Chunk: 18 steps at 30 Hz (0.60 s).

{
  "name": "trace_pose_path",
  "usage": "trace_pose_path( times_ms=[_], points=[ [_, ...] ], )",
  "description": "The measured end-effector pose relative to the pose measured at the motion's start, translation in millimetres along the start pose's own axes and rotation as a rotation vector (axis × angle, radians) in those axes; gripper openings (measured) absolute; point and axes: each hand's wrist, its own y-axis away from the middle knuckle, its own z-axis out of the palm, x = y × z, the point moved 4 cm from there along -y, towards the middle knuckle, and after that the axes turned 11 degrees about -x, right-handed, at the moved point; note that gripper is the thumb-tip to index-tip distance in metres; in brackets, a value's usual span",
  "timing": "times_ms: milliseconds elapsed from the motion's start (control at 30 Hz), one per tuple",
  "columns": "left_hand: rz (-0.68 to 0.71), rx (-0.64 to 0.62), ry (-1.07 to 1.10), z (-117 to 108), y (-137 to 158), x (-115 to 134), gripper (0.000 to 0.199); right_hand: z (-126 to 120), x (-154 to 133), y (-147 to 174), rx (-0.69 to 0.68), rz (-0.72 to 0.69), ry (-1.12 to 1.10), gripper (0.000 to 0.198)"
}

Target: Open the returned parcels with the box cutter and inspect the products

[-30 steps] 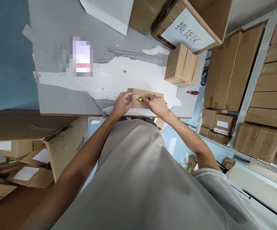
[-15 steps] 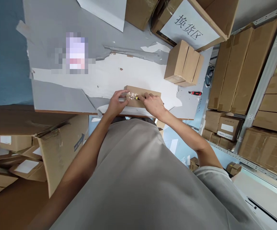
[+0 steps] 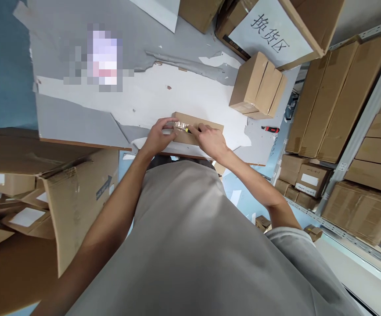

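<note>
A small closed cardboard box [image 3: 210, 126] lies flat near the front edge of the table, with shiny clear tape over its left part. My left hand [image 3: 160, 137] grips the box's left end, fingers at the far corner and thumb at the near one. Over the middle of the box, my right hand [image 3: 210, 139] is closed around a box cutter [image 3: 187, 130]. Only its yellow front part shows clearly; the rest is mostly covered by my fingers. The cutter's front end points left, at the tape. Whether the blade is in the tape I cannot tell.
Stacked cartons [image 3: 256, 85] and a red-black utility knife [image 3: 271, 129] are on the table's right side. Behind stands a large open box with a paper sign [image 3: 271, 37]. Shelves of cartons [image 3: 337, 101] rise at right; a big box [image 3: 81, 197] holding smaller boxes is at lower left.
The view has shifted slightly. The cutter in my right hand sits a little further left along the tape. My left hand keeps its hold on the box.
</note>
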Motion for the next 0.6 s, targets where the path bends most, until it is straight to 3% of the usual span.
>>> trace_pose_path(
  times_ms=[433,600],
  points=[
    [0.046,0.007,0.015,1.5,0.7,7.9,0.053,-9.7,-2.9,5.5,-0.045,0.046,0.031,0.057],
    [0.038,0.004,0.013,3.1,-1.3,4.8,0.054,-9.5,-8.2,6.3,-0.053,0.072,0.056,0.063]
  ],
)
